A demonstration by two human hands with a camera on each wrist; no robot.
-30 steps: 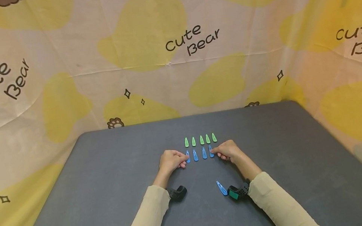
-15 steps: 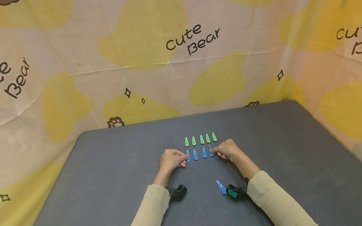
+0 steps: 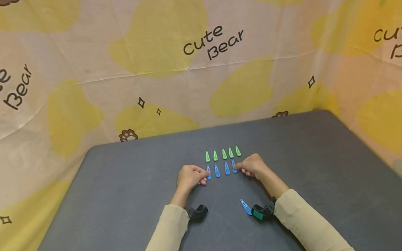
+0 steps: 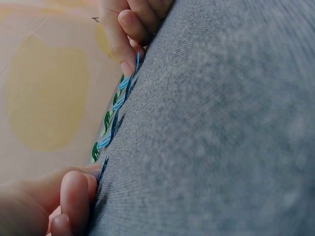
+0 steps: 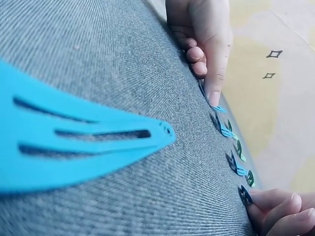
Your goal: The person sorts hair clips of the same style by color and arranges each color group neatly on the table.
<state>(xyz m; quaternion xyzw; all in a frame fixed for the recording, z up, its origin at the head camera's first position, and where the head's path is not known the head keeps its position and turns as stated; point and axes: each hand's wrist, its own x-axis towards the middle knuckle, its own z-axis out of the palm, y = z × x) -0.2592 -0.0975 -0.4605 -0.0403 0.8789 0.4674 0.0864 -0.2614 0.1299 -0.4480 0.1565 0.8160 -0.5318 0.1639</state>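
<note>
My left hand pinches the leftmost blue snap hair clip of a row on the grey table. At the row's other end, the fingers of my right hand hold the rightmost blue hair clip. Between them lie two more blue clips, one on the left and one on the right. Several green hair clips form a second row just behind. The right wrist view shows the left index finger on top of its clip; the thumb's contact is mostly hidden there.
A loose blue hair clip lies slanted near my right wrist and looms large in the right wrist view. Black wrist bands sit on both arms. Behind the table hangs a patterned yellow and cream cloth.
</note>
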